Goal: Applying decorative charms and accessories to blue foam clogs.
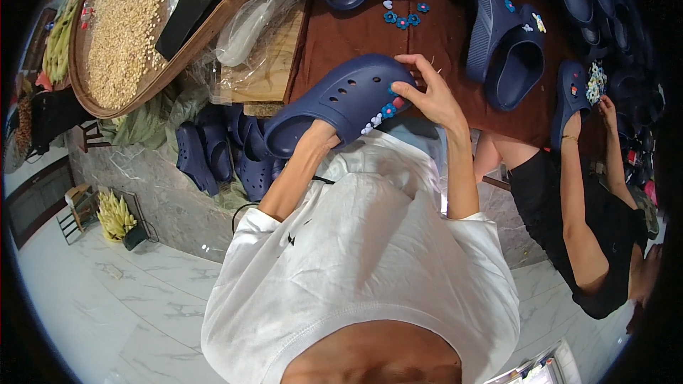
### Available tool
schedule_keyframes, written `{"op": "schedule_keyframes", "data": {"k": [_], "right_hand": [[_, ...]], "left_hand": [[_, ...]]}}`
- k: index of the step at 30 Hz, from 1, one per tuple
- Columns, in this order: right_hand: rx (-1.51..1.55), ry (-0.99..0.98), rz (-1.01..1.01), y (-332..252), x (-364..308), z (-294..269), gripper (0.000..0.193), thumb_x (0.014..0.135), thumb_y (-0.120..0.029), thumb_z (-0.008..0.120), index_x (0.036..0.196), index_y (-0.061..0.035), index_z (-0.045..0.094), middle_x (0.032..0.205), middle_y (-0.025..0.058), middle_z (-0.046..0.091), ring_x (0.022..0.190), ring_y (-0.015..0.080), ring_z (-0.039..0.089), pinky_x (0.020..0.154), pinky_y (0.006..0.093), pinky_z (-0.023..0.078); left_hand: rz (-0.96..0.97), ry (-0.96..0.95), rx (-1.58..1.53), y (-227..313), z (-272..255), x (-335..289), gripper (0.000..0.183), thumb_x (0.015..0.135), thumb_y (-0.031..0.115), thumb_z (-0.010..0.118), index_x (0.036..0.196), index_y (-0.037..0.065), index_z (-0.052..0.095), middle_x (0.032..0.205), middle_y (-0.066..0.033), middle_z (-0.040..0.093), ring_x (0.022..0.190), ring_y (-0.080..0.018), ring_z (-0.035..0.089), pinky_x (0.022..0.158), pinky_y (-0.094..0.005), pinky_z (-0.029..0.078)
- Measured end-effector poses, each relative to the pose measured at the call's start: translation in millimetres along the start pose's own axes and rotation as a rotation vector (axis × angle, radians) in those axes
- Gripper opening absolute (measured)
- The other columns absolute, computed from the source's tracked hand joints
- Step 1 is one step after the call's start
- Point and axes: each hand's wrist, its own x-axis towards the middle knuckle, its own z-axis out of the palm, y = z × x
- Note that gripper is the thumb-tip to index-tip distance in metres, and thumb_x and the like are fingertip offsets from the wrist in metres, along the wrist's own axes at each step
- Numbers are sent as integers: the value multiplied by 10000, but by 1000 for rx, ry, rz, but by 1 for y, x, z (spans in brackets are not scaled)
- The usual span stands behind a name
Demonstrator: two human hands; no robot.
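A navy clog with round vent holes is held up in front of my chest, its toe pointing right and away. My left hand reaches into its foot opening; the fingers are hidden inside and the clog rests on this hand. At the toe, my right hand curls over the edge, the thumb against a small blue charm near the front. Along the near side of the upper runs a row of charms: a blue flower charm, a red charm and white charms.
Loose blue flower charms lie on the brown cloth. More navy clogs surround the work spot, some below the table edge. A woven tray of kernels stands at left. On the right, another person's hands handle a clog.
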Motion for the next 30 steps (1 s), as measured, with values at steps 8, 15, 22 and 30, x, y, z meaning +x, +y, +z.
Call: {"op": "schedule_keyframes", "data": {"k": [8,15,22,30], "right_hand": [[-8,-5,6,0,-1,-3,536,909,-205,662,1371,3,486,1244,113,537,1025,163,574,897,288,476],[260,-58,30,-1,-1,-3,526,879,-92,654,1367,8,484,1195,116,530,837,149,656,837,280,512],[243,-65,25,-5,-4,-2,548,828,-57,648,1351,-5,492,1150,108,571,876,150,654,876,301,487],[289,-66,17,-5,-2,0,513,781,-67,682,1259,-21,504,1104,99,588,973,140,563,860,300,485]], "left_hand": [[9,12,17,2,3,-2,333,1008,195,474,1262,-12,529,1257,-148,602,1066,-226,643,898,-338,560],[9,21,26,1,-1,-11,331,1006,192,477,1260,-15,529,1255,-148,603,1067,-226,642,898,-336,560],[11,33,36,1,-3,-17,330,1005,188,481,1258,-18,530,1253,-149,604,1067,-226,642,899,-335,560],[11,40,53,-2,0,-22,328,1003,184,485,1255,-21,530,1251,-149,604,1067,-226,642,899,-334,560]]}}
